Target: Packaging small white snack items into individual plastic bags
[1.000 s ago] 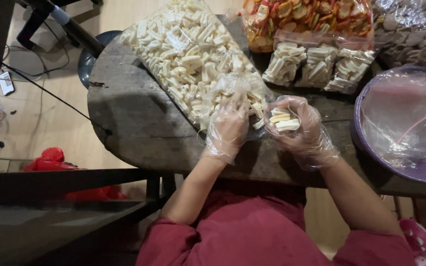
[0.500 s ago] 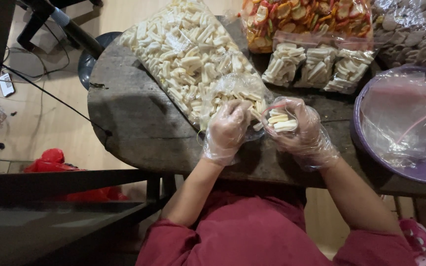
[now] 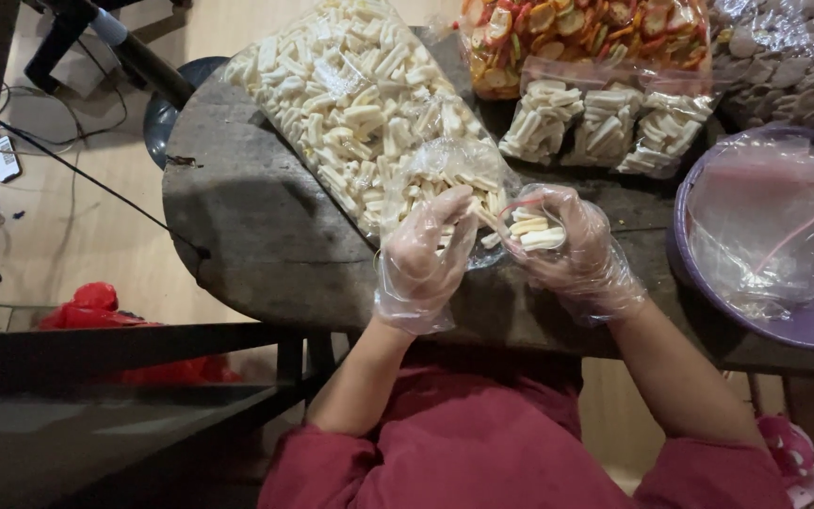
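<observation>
**Head view: two gloved hands pack white snack sticks**

The head view looks down on a dark round table (image 3: 256,236). A person in a red top sits at it. Both hands wear thin clear plastic gloves.

The right hand (image 3: 572,250) is curled around a small clear bag (image 3: 531,226). Its grip is closed on that bag. A few white sticks lie flat inside it. The small bag is up off the table, near the middle of the picture.

The left hand (image 3: 421,259) is just beside the right one. Its fingers are bent, and the tips hold white snack sticks (image 3: 478,215) at the open mouth of the big bag of white sticks (image 3: 360,104). The grip is pinched on them. The sticks are close to the small bag, but I cannot tell if they touch it.

The big bag lies slanted across the table, from the far left down to the hands. It is full.

Behind the hands sit three small filled bags (image 3: 605,127) in a row, side by side. Behind those is a bag of orange and red chips (image 3: 577,33). At the far right corner is a bag of grey round chips (image 3: 793,57).

On the right stands a purple bowl (image 3: 685,273) with clear plastic bags piled in it.

On the floor at the left lie a red plastic bag (image 3: 91,303) and a phone (image 3: 4,158) with black wires near it.
</observation>
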